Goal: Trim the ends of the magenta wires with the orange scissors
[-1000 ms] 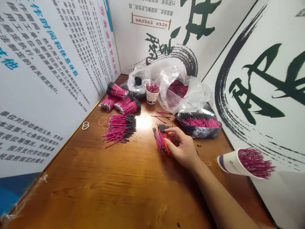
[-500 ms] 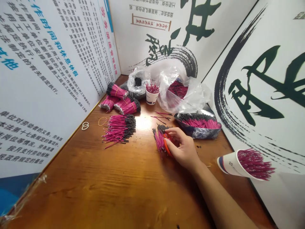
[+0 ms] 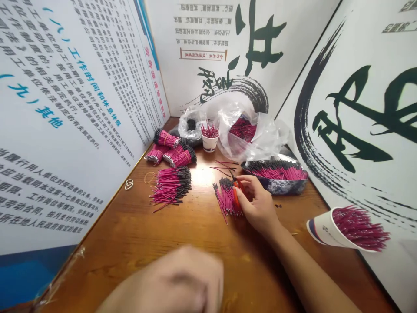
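My right hand [image 3: 257, 204] is closed around a pair of red-handled scissors [image 3: 237, 184], dark tip pointing away from me. The scissors are beside a small pile of magenta wires with black ends [image 3: 228, 198] on the table. My left hand [image 3: 182, 282] is low in the view, smeared by motion; its fingers cannot be made out. A larger flat pile of the same wires [image 3: 169, 184] lies to the left. Several loose wires [image 3: 224, 165] lie just beyond the small pile.
Banded wire bundles [image 3: 178, 155] are stacked at the back left, near rubber bands [image 3: 129, 184]. Behind stand a paper cup of wires [image 3: 210, 143] and a plastic bag [image 3: 224, 141]. A wire-filled tray [image 3: 283, 187] and a tilted cup [image 3: 319, 228] are on the right. Printed panels surround the table.
My left hand has come into view at the bottom. My right hand still holds the scissors by the small pile. The whole view has shifted slightly.
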`<move>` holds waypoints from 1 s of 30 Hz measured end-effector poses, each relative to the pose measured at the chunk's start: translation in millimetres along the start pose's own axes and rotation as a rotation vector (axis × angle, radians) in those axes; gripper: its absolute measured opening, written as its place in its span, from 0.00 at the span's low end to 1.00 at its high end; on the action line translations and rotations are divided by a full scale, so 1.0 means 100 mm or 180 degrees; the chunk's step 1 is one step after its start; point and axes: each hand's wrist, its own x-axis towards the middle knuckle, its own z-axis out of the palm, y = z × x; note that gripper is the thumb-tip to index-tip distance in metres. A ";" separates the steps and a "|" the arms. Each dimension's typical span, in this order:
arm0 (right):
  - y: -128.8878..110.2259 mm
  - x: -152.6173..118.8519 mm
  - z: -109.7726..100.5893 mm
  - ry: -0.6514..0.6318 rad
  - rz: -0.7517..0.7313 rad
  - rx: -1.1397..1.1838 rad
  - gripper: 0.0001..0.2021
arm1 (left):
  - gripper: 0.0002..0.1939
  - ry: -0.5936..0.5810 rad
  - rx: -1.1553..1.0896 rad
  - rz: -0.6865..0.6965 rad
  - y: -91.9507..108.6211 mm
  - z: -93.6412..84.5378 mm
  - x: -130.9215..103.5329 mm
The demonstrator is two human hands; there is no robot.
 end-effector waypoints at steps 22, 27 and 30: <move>-0.06 0.12 0.13 -0.0277 -0.0227 -0.0378 0.14 | 0.10 0.0364 0.1918 0.0374 -0.81 -0.21 1.42; 0.03 0.27 0.15 -0.0347 -0.0427 -0.0458 0.16 | 0.08 0.0198 0.1902 0.0361 -0.77 -0.30 1.57; 0.10 0.31 0.09 -0.0322 -0.0556 -0.0485 0.15 | 0.09 0.0351 0.2048 0.0221 -0.75 -0.25 1.61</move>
